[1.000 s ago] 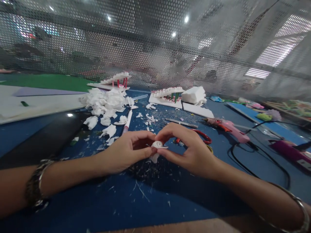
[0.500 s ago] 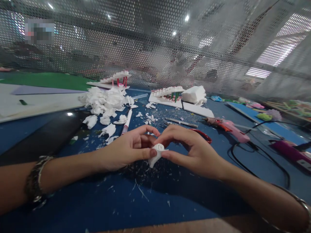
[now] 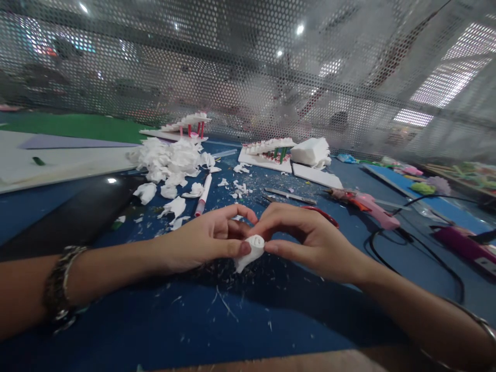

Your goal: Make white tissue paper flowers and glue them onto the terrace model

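Note:
A small white rolled paper piece (image 3: 251, 249), wound like a rose bud, is pinched between both hands over the blue table (image 3: 201, 320). My left hand (image 3: 205, 240) grips it from the left with thumb and fingers closed. From the right, my right hand (image 3: 310, 237) pinches the same roll with thumb and curled fingers. Red-handled scissors (image 3: 323, 214) lie just behind my right hand, partly hidden by it.
A heap of white paper pieces (image 3: 166, 160) and a pink-tipped pen (image 3: 202, 195) lie behind my left hand. Two white foam models (image 3: 267, 151) stand further back. A pink glue gun (image 3: 366, 204) with black cable (image 3: 411, 258) lies right. Perforated metal screen (image 3: 248, 77) closes the back.
The paper roll has been wound tighter and its loose flap on the right is folded in. Both hands shifted slightly down and toward me.

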